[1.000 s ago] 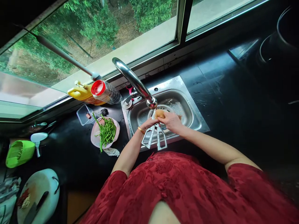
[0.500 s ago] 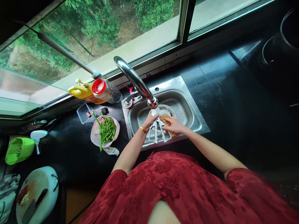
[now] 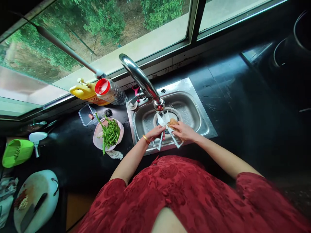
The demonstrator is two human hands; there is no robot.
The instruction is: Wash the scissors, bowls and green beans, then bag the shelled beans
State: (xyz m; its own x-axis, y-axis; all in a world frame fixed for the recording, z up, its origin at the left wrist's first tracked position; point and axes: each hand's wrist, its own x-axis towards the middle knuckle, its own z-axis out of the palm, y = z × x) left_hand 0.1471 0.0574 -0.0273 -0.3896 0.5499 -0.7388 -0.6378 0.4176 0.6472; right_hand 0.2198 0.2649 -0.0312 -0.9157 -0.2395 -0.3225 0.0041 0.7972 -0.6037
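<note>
One metal rack [image 3: 162,134], slatted and silver: your left hand [image 3: 155,132] is closed around its slats over the front rim of the sink [image 3: 194,113]. One brown scouring pad [image 3: 173,122]: your right hand [image 3: 182,131] presses it onto the rack, fingers folded over it. The two hands sit close together, just beside each other, directly under the spout of the one tap [image 3: 142,81]. One gold bangle [image 3: 146,139] circles your left wrist.

Left of your left hand, on the dark counter [image 3: 230,97]: one pink colander [image 3: 97,137] holding one bundle of green beans [image 3: 109,133]; one crumpled white scrap [image 3: 114,154] just beside it; one clear plastic box [image 3: 86,114] beyond. Behind those, by the window: one yellow jug [image 3: 85,92] and one clear bottle with a red cap [image 3: 109,92], touching. Further left: one green basket [image 3: 16,152], one white ladle [image 3: 36,137], one white chopping board [image 3: 36,197] carrying what looks like one knife [image 3: 31,212], though the edge of the view distorts it.

Against the view half a second ago: the rack has turned, so its slats now cross in a narrow fan where before they spread wider toward you. Your right hand has moved up and away from the sink's front rim, and the pad has gone with it. Your left hand has shifted lower on the rack. The counter items have stayed put.
</note>
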